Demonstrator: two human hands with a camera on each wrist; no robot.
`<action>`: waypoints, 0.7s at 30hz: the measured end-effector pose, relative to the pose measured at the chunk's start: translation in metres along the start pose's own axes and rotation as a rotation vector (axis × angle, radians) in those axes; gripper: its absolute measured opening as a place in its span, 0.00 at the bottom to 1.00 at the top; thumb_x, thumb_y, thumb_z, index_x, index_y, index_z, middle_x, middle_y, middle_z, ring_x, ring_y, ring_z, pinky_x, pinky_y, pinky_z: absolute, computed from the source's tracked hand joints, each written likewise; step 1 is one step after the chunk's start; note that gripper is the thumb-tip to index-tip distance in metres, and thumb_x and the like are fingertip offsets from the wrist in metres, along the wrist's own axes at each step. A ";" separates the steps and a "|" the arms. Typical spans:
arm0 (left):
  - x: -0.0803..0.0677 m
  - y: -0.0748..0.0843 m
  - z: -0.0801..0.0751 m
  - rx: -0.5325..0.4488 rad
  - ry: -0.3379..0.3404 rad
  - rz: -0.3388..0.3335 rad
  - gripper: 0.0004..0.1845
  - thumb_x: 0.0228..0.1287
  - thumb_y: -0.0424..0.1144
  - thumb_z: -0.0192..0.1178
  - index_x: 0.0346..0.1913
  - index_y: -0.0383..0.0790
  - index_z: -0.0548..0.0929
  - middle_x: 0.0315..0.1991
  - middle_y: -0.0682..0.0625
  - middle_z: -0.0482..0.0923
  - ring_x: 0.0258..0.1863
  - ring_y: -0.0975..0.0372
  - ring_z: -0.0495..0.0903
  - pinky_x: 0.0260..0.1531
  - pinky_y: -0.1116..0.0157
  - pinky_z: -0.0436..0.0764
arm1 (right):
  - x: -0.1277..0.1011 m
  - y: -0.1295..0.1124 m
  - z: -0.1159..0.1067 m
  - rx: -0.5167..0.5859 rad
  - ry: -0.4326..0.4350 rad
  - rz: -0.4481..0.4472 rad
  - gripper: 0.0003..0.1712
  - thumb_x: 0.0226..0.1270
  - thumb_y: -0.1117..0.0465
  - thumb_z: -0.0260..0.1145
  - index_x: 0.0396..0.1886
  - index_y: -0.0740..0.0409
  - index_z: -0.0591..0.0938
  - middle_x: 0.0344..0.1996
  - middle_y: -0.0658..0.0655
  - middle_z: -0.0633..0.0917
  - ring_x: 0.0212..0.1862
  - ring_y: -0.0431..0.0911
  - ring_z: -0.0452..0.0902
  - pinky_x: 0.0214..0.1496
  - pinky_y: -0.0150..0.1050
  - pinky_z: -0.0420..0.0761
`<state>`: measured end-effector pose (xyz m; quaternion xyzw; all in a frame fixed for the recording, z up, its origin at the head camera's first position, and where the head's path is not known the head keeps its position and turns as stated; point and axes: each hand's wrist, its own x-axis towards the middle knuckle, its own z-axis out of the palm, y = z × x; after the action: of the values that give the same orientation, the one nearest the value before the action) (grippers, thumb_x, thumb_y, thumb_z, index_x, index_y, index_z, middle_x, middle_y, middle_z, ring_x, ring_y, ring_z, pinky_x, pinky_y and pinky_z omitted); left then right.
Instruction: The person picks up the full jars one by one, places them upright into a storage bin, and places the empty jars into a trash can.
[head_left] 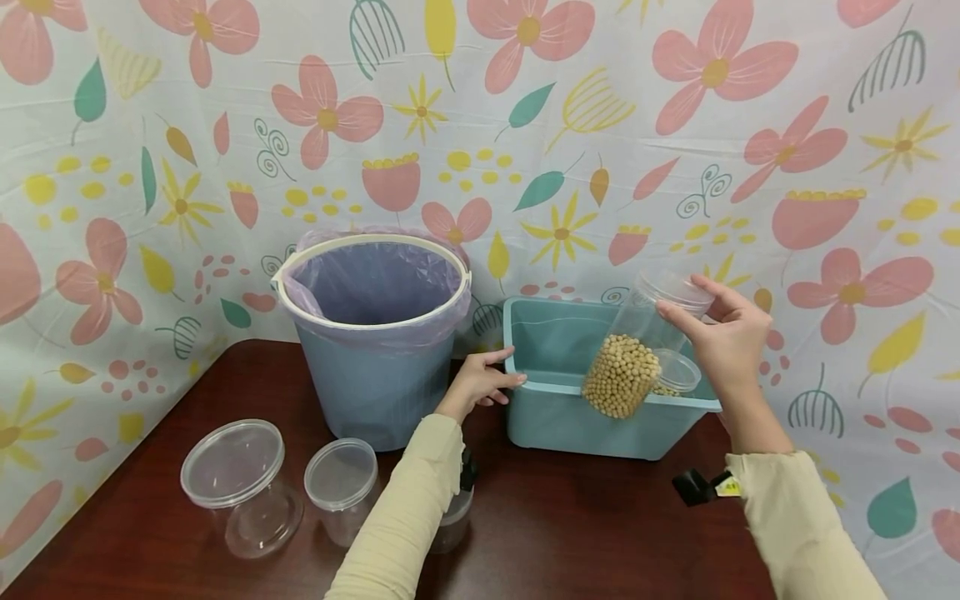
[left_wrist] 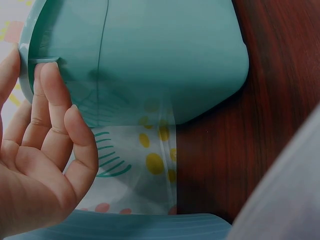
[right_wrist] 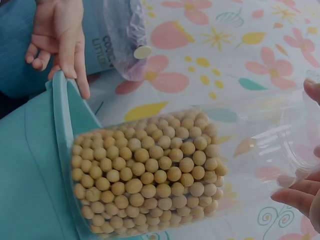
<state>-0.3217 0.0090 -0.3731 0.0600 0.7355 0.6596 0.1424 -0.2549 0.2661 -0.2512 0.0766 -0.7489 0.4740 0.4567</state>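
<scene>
My right hand [head_left: 731,333] grips a tall clear plastic jar [head_left: 647,321] near its lidded upper end. The jar leans over the near rim of a teal bin [head_left: 577,421], and round yellow beans [right_wrist: 150,170] fill its lower part. My left hand [head_left: 480,382] holds the bin's left rim, thumb and fingers on either side of the edge; the left wrist view shows its fingers [left_wrist: 55,90] bent at that rim. Inside the bin, behind the tilted jar, a smaller clear round container [head_left: 677,372] shows a few beans.
A blue bucket [head_left: 375,375] with a purple bag liner stands left of the bin. Lidded clear containers stand at the front left: a wide one [head_left: 234,462], a smaller one [head_left: 342,475] and one [head_left: 453,521] partly behind my left sleeve. Flowered cloth hangs behind the dark table [head_left: 570,533].
</scene>
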 end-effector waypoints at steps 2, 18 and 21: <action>0.000 0.000 0.000 -0.004 -0.001 -0.002 0.33 0.48 0.41 0.68 0.60 0.56 0.71 0.31 0.45 0.82 0.15 0.60 0.77 0.10 0.71 0.67 | 0.001 0.002 0.002 -0.009 0.016 -0.007 0.27 0.37 0.69 0.76 0.44 0.63 0.82 0.33 0.49 0.83 0.23 0.31 0.75 0.24 0.21 0.70; 0.002 -0.001 -0.001 -0.005 0.000 0.002 0.32 0.47 0.42 0.69 0.59 0.57 0.71 0.29 0.48 0.82 0.16 0.58 0.78 0.11 0.71 0.68 | -0.005 0.016 0.025 0.017 0.126 0.032 0.30 0.40 0.64 0.75 0.49 0.61 0.79 0.26 0.55 0.79 0.20 0.33 0.65 0.25 0.22 0.68; 0.003 -0.002 0.000 -0.004 0.006 0.000 0.32 0.47 0.41 0.69 0.59 0.57 0.71 0.28 0.48 0.82 0.14 0.61 0.76 0.10 0.71 0.68 | -0.010 0.037 0.032 0.005 0.137 -0.004 0.30 0.38 0.63 0.77 0.48 0.60 0.80 0.34 0.59 0.82 0.21 0.32 0.69 0.26 0.21 0.70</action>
<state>-0.3243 0.0092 -0.3750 0.0577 0.7346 0.6613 0.1401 -0.2885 0.2580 -0.2867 0.0468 -0.7146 0.4791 0.5075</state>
